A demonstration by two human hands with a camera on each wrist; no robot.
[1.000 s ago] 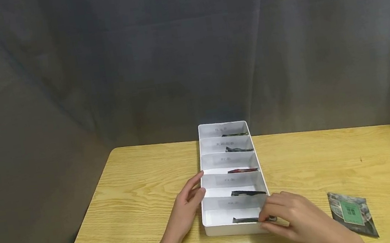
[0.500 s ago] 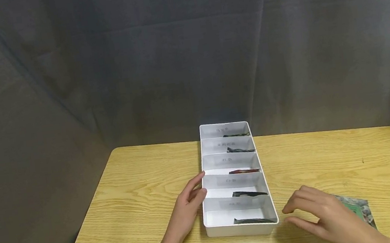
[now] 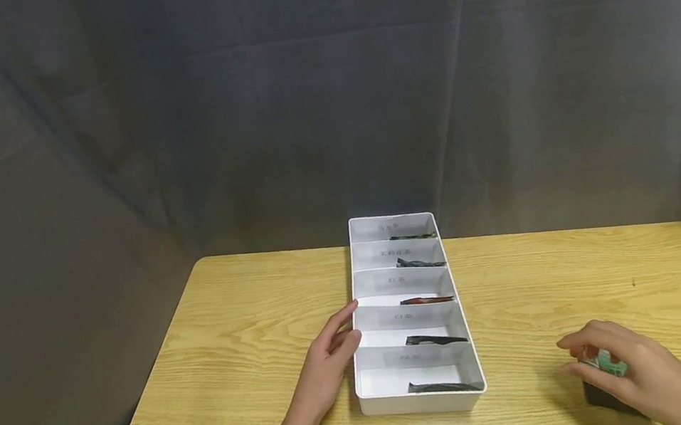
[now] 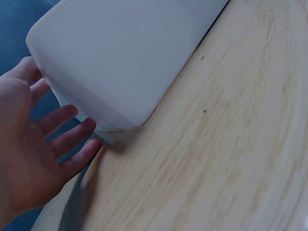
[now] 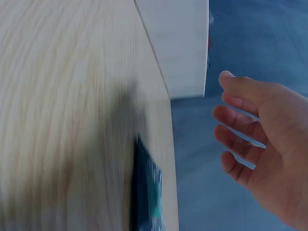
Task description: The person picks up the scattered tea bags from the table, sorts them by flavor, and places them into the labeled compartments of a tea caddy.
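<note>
A long white divided box (image 3: 418, 402) stands on the table, with Chinese labels on its compartment walls. A dark flat sachet (image 3: 442, 387) lies against the right side of the nearest compartment. My left hand (image 3: 324, 364) touches the box's left side with fingers extended, and in the left wrist view the fingertips meet the box wall (image 4: 115, 62). At the right, my right hand (image 3: 642, 368) hovers over a dark sachet with a green label (image 3: 612, 365), partly hiding it. In the right wrist view the sachet (image 5: 147, 192) lies apart from the loosely bent fingers.
More sachets lie in the other compartments, among them a red one (image 3: 427, 299). The wooden table (image 3: 250, 310) ends at a dark grey curtain (image 3: 300, 103) behind it and at the left.
My right hand has left the front compartment, where it touched the sachet there, and moved right to above the green-labelled sachet. The left hand stays at the box.
</note>
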